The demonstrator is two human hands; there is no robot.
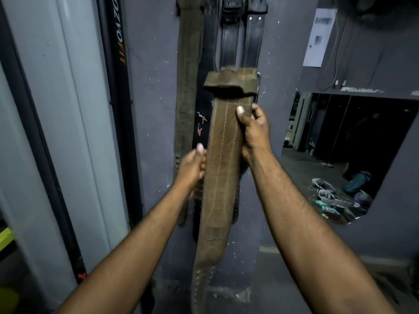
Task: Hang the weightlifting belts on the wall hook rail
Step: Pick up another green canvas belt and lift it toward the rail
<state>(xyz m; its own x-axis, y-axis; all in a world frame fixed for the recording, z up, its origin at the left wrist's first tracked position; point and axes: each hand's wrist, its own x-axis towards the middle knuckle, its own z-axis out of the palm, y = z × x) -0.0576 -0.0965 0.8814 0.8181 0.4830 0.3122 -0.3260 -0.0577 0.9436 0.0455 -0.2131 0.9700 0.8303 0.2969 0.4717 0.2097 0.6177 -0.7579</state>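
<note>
Your right hand [254, 130] grips the brown belt [223, 173] near its upper end, with the thumb pressed flat on the stitched face and the fingers wrapped round the right edge. Your left hand [191, 168] holds the left edge lower down, fingers curled behind and thumb raised. Between them the belt stands nearly upright, just in front of the wall [154, 87]. Its top end is folded over toward you, and its tail hangs down past your forearms toward the floor. Behind it, several belts already hang flat against the wall from near its top edge: an olive-brown belt [188, 64] on the left, a black belt with a small red logo [203, 123] beside it, and two black leather belts [231, 41] further right. The hook rail sits at or above the top of the view, so you cannot make it out. By my judgement the job is well along: some belts are up, while this one is in your hands, not yet hooked, and needs lifting to a free hook. Whether more belts wait elsewhere cannot be told.
</note>
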